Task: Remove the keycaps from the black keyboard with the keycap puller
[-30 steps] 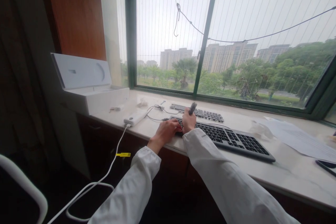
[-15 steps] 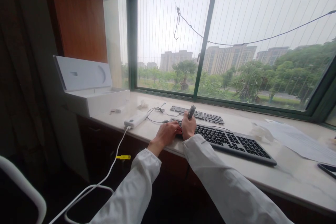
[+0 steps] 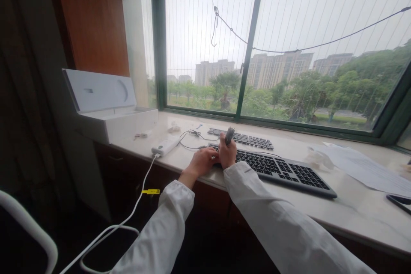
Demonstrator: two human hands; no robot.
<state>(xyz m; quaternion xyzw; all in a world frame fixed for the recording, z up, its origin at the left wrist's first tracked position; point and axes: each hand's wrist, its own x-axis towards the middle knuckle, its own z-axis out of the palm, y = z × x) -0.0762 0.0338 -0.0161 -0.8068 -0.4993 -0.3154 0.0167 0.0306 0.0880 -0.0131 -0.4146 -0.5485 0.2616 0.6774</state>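
A black full-size keyboard [image 3: 289, 171] lies slantwise along the front of the white counter. My left hand [image 3: 204, 160] is at its left end, fingers curled over the edge and close against my right hand. The fist of my right hand [image 3: 227, 154] is wrapped round a dark tool handle [image 3: 230, 135] that points upward. The tool's lower end is hidden behind my fingers, so its kind is unclear. Both hands touch the keyboard's left part. Behind it are rows of dark keys [image 3: 253, 141], lying parallel to the window.
An open white box [image 3: 128, 124] stands at the left. Beside it lies a white power bank [image 3: 167, 144] with a white cable [image 3: 144, 188] hanging down. A thin black cable [image 3: 194, 133] coils behind my left hand. Papers [image 3: 359, 167] and a dark phone-like object [image 3: 400, 201] are at the right.
My right hand and the tool have shifted slightly left, and the handle stands more upright. My left hand stays at the keyboard's left end. The view has moved a little.
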